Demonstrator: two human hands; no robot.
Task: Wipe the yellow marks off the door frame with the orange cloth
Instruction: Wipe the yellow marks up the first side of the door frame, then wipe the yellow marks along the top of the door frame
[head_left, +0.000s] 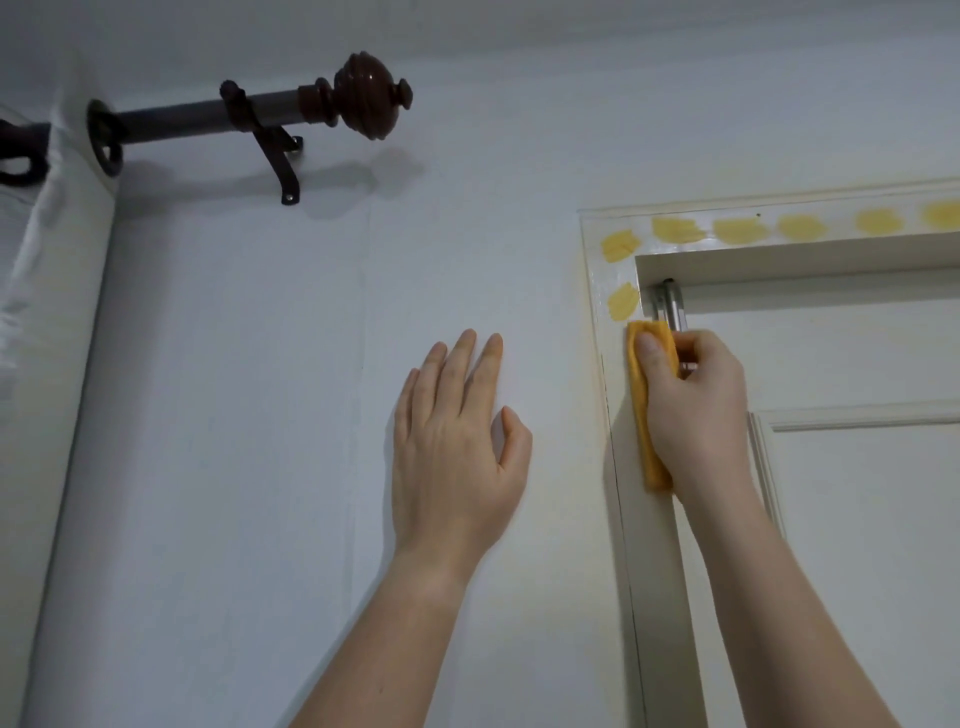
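R hand (696, 410) grips orange cloth (640, 410) vert. on frame (660, 597).

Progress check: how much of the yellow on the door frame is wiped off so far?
Done: the upright below the orange cloth shows no yellow, though whether it was wiped is unclear. In hand: the right hand grips the cloth against the door frame, just under the lowest mark; the left hand rests flat on the wall. Left: seven yellow marks, two by the corner, five along the top.
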